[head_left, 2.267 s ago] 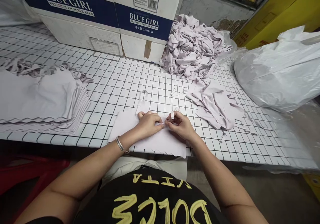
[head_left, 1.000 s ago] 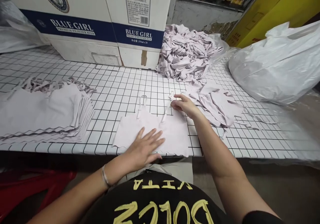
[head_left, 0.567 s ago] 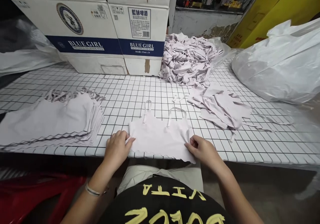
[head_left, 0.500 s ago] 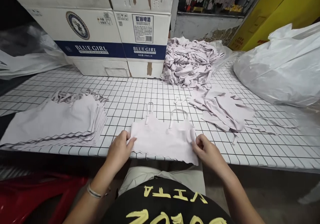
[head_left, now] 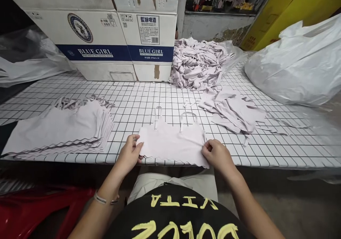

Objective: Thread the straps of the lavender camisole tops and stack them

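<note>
garment workshop: stacked tops (head_left: 58,129), fabric heap (head_left: 198,63).

2 hands (head_left: 129,155) (head_left: 217,157), 1 top (head_left: 173,145), 1 stack (head_left: 58,129), 2 heaps (head_left: 198,61) (head_left: 231,111), 2 plas. bags (head_left: 293,68) (head_left: 29,61).

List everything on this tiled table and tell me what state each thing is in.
camisole: spread flat, straps outstretched, at the table front edge.
left hand: pinching the camisole's left edge.
right hand: pinching its right edge.
stack: neatly flattened, on the left.
pile: crumpled, beside the boxes.
plastic bag: bulging, on the right.
</note>
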### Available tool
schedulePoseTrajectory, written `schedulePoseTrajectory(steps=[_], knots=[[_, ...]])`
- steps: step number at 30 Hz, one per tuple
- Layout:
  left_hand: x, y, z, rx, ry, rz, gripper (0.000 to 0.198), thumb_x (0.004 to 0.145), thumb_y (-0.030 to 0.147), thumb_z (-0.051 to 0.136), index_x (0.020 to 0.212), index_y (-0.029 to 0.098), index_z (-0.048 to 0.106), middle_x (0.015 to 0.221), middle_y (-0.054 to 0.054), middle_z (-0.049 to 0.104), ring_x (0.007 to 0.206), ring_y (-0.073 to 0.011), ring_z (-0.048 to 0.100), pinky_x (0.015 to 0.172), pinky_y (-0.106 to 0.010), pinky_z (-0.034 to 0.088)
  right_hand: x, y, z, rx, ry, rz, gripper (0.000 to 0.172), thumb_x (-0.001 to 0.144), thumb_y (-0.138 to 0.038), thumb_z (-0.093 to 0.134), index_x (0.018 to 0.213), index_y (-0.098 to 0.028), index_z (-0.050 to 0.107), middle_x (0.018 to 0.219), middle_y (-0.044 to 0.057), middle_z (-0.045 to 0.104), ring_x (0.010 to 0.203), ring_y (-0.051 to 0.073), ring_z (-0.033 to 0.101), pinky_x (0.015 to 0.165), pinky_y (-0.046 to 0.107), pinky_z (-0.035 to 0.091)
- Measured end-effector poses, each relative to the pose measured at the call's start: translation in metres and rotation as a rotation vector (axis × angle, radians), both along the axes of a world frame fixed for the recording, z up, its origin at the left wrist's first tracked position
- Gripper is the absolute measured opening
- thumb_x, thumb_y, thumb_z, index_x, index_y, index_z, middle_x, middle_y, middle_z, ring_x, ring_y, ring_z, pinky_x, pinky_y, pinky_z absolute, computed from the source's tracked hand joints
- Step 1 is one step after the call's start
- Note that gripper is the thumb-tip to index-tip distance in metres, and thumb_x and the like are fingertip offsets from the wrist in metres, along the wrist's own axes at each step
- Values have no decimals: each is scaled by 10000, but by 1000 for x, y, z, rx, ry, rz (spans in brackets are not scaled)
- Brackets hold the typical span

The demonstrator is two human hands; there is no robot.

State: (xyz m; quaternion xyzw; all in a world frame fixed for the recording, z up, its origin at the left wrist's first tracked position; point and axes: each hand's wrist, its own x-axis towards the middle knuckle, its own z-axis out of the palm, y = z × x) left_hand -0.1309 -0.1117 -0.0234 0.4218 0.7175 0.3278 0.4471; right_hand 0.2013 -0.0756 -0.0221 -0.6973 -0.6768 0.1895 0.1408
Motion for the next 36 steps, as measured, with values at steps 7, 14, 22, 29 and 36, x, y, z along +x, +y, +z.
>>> schedulePoseTrajectory(steps=[7,14,22,29,36], knots=[[16,4,13,-10,593,-145,564,814,445,599,1251,151,396,914,-61,609,849,-251,630,710,-340,473,21,-8,6,41,-45,-180,230,783,-446,530,774,-220,490,835,49,586,731,202,548,617,297,374],[18,10,14,3,559,-246,249,845,389,538,708,206,439,725,-29,576,663,-193,558,571,-278,353,20,-17,9,-115,99,-130,361,774,-510,554,608,-227,402,607,3,512,572,174,459,522,276,298],[-48,3,87,87,-598,52,408,675,301,782,862,218,430,631,65,531,491,-85,519,456,-186,398,-10,26,63,-360,1147,-208,364,591,-377,809,803,-285,527,669,12,540,517,147,524,420,268,393],[-206,49,200,342,-425,143,232,751,-24,655,929,109,589,791,-35,613,649,-92,617,564,-176,504,-175,145,154,-479,1271,34,110,787,-122,637,722,-158,555,698,2,589,610,63,596,568,200,479],[-334,63,234,398,-155,489,322,744,-87,579,984,117,643,895,-79,646,711,-117,615,543,-183,494,-353,191,181,-520,1335,262,141,835,-25,598,741,-125,566,624,3,587,518,59,574,500,159,512]])
